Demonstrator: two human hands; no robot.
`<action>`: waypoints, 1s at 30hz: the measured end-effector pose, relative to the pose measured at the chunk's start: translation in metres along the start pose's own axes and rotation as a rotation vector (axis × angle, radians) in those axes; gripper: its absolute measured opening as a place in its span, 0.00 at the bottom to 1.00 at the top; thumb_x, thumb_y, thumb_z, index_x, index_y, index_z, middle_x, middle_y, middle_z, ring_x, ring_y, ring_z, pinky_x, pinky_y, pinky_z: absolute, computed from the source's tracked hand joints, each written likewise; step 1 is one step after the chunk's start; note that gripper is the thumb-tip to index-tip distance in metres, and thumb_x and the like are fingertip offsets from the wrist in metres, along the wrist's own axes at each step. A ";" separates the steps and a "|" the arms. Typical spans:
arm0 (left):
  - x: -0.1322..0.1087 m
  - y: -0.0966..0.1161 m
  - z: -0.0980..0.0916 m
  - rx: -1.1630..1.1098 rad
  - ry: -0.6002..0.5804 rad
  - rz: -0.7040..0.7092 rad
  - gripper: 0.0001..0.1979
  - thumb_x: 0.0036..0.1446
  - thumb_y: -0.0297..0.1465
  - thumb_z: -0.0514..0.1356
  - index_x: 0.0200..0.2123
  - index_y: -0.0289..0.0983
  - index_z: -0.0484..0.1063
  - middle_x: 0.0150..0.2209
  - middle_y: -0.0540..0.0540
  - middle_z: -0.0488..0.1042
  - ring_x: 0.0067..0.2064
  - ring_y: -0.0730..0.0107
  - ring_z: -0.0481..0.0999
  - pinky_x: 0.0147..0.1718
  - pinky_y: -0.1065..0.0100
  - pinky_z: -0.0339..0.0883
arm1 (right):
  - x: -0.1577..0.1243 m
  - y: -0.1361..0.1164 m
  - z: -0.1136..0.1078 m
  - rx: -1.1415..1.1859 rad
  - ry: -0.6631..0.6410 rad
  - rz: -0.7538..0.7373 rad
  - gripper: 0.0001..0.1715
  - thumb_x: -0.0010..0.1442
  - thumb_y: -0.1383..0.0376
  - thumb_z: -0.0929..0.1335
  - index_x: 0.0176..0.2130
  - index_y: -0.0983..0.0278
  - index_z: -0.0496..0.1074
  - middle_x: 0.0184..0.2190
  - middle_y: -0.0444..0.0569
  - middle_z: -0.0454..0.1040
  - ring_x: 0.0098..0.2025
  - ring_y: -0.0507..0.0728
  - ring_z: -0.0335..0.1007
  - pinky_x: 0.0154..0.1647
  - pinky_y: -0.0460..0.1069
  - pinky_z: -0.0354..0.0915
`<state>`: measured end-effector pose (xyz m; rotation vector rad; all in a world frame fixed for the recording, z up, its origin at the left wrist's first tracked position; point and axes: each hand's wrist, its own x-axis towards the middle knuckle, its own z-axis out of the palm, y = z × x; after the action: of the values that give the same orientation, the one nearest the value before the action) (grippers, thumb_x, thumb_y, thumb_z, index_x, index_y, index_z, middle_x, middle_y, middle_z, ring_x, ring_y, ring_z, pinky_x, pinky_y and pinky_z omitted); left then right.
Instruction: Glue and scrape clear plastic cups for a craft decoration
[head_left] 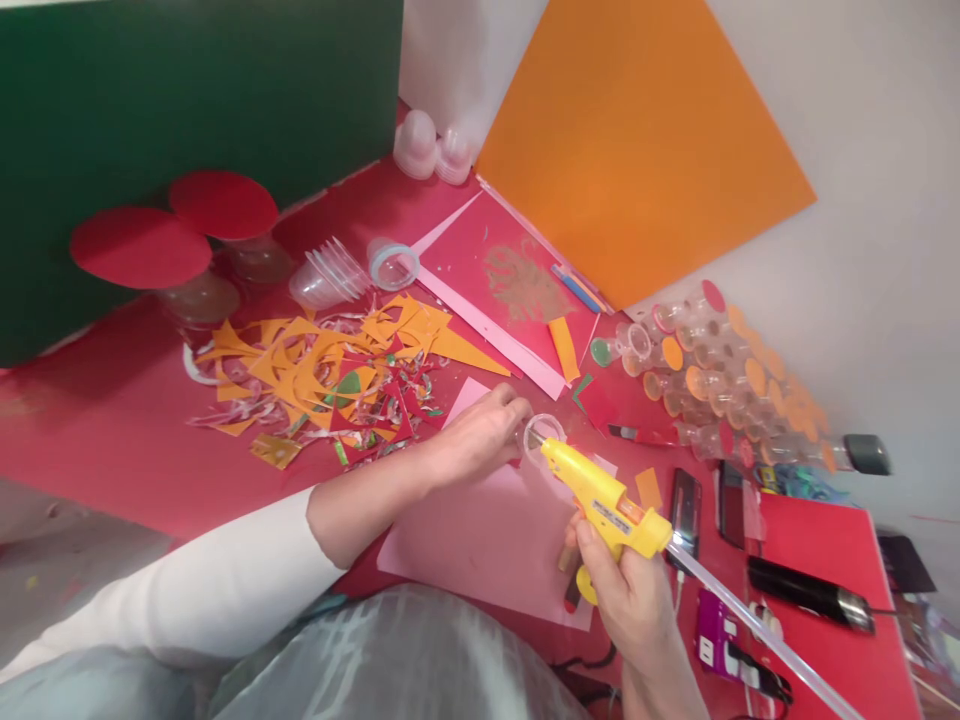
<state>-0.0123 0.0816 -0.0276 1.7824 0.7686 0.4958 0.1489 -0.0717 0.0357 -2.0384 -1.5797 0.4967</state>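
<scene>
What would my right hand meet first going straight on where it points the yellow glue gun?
Probably the clear plastic cup in your left hand: the nozzle of the yellow glue gun overlaps its rim in view, though depth is unclear.

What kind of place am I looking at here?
Probably a craft corner or small workshop. The right hand grips a yellow glue gun, cut paper scraps are heaped on the red tabletop, and clear plastic cups with coloured paper discs lie in rows.

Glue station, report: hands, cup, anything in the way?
Left hand holding clear cup. Right hand gripping yellow glue gun, tip at cup's mouth. Paper scraps off to the left, not blocking.
</scene>
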 end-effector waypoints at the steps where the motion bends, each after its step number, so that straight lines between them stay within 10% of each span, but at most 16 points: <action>1: 0.000 0.000 0.000 0.003 -0.002 -0.004 0.03 0.57 0.27 0.60 0.35 0.38 0.67 0.38 0.48 0.65 0.40 0.64 0.70 0.40 0.63 0.68 | -0.003 0.003 0.000 -0.003 0.007 0.004 0.24 0.67 0.48 0.64 0.28 0.61 0.70 0.19 0.47 0.74 0.19 0.55 0.70 0.21 0.48 0.68; 30: 0.001 -0.001 0.002 0.046 -0.013 -0.020 0.03 0.56 0.28 0.60 0.35 0.37 0.68 0.38 0.47 0.64 0.39 0.65 0.70 0.41 0.63 0.68 | -0.031 0.024 -0.019 -0.105 -0.061 -0.100 0.18 0.66 0.55 0.68 0.31 0.65 0.76 0.22 0.51 0.80 0.22 0.57 0.78 0.22 0.46 0.72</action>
<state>-0.0108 0.0813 -0.0291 1.8172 0.7930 0.4561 0.1702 -0.1091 0.0361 -2.0261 -1.7682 0.4511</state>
